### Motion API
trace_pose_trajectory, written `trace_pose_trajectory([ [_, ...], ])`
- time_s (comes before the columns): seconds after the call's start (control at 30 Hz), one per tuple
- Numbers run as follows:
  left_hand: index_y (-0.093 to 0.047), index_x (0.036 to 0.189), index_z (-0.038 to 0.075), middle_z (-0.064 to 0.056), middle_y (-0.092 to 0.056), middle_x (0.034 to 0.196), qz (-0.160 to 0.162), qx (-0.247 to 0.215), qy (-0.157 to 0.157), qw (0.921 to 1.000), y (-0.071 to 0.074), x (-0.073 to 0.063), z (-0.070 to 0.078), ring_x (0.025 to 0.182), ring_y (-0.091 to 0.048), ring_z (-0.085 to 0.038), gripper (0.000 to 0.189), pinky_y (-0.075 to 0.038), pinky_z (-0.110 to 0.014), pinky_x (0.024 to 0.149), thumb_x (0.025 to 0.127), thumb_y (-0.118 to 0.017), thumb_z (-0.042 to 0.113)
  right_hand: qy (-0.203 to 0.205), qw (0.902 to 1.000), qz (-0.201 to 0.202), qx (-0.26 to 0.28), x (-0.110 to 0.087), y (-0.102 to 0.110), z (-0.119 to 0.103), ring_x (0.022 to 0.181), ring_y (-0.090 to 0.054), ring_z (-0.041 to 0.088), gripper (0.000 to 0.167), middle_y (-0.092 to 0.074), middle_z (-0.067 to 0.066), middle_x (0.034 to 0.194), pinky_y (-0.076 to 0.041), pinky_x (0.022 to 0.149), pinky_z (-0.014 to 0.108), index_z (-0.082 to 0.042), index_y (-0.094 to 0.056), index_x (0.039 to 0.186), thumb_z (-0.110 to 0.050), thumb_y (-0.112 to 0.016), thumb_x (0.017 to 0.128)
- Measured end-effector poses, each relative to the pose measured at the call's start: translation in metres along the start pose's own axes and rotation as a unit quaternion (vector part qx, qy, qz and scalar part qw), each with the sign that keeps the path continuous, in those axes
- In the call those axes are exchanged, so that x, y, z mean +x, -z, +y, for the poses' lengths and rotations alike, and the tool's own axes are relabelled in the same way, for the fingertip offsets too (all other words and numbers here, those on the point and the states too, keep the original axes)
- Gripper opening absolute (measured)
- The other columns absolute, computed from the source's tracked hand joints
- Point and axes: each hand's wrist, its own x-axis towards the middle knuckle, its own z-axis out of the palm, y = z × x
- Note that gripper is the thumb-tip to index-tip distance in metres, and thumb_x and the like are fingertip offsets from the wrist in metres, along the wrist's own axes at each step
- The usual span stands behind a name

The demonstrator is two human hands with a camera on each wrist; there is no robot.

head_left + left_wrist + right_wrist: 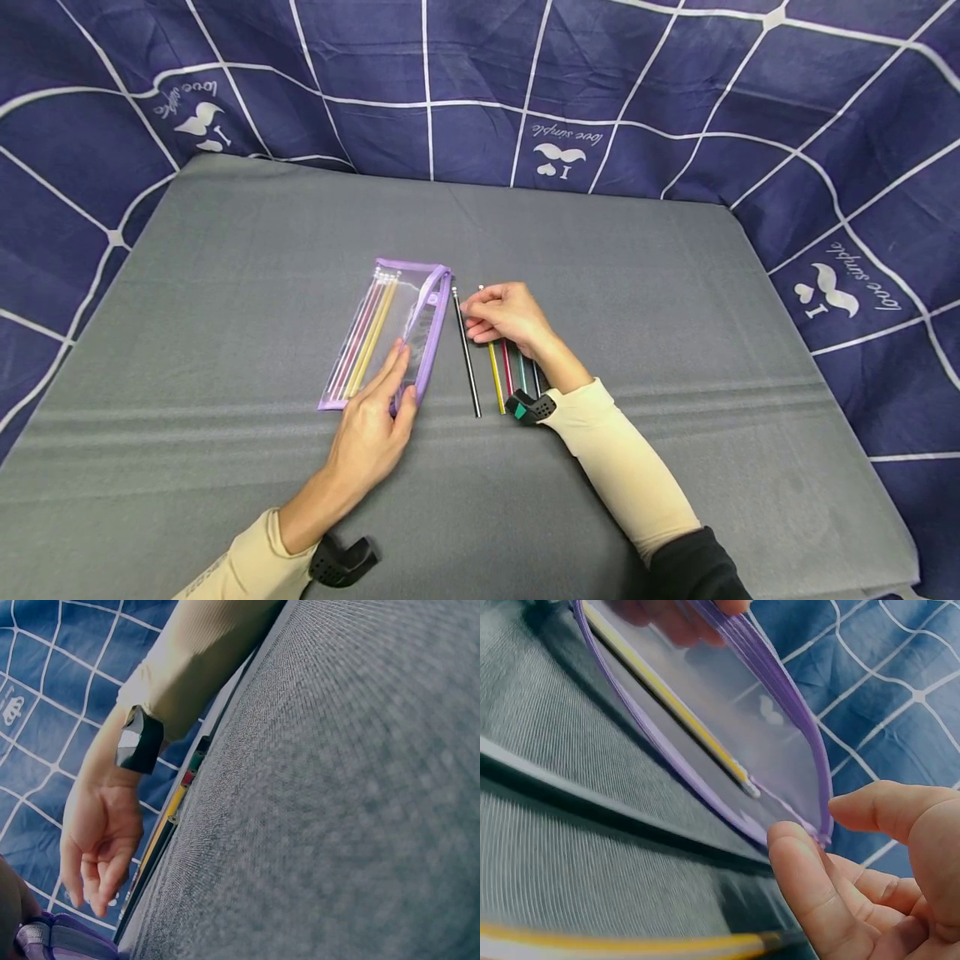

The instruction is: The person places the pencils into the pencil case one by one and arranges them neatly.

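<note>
A clear zip pouch with purple edging (437, 333) lies on the grey table, with several red and yellow pencils (378, 325) inside it. My left hand (371, 437) grips the pouch by its zipper side, near the lower end. Just right of the pouch is a loose black pencil (467, 358). My right hand (510, 317) hovers beside its top end; in the right wrist view the thumb and index finger stand apart, holding nothing. Partly beneath that hand lie a yellow pencil (496, 379), a red pencil (507, 367), a green pencil (521, 371) and a dark pencil (536, 375).
The grey cloth-covered table (247, 275) extends on all sides of the pouch. A navy curtain with white lines (480, 75) hangs along its back and sides. Each wrist wears a black band, the right one (531, 407) close above the pencils.
</note>
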Motion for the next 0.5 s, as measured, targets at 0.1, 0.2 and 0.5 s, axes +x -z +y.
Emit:
trace_pose_trajectory([
  [0.1, -0.055, 0.135, -0.008, -0.020, -0.053, 0.141, 0.000, 0.001, 0.001, 1.0000, 0.000, 0.000, -0.001, 0.126, -0.054, -0.032, 0.051, -0.044, -0.051, 0.100, 0.086, -0.066, -0.005, -0.002, 1.0000, 0.004, 0.001, -0.002, 0.007, 0.000, 0.055, -0.067, 0.014, 0.022, -0.066, 0.010, 0.070, -0.059, 0.054, 0.025, 0.012, -0.065, 0.107, -0.001, -0.066, 0.089],
  [0.2, -0.055, 0.135, -0.008, -0.019, -0.053, 0.141, 0.000, 0.001, 0.003, 1.0000, 0.000, 0.000, 0.000, 0.126, -0.054, -0.032, 0.051, -0.044, -0.051, 0.100, 0.086, -0.066, -0.005, -0.002, 1.0000, 0.008, 0.002, -0.005, 0.015, 0.000, 0.055, -0.067, 0.014, 0.022, -0.066, 0.010, 0.070, -0.059, 0.054, 0.025, 0.012, -0.065, 0.107, -0.001, -0.066, 0.089],
  [0.5, -0.055, 0.135, -0.008, -0.019, -0.053, 0.141, 0.000, 0.001, 0.004, 1.0000, -0.001, 0.000, 0.000, 0.126, -0.054, -0.032, 0.051, -0.044, -0.052, 0.100, 0.086, -0.066, -0.004, -0.002, 0.9998, 0.019, -0.002, -0.011, 0.033, 0.003, 0.055, -0.067, 0.013, 0.025, -0.067, 0.010, 0.071, -0.059, 0.055, 0.025, 0.015, -0.064, 0.109, -0.001, -0.065, 0.090],
])
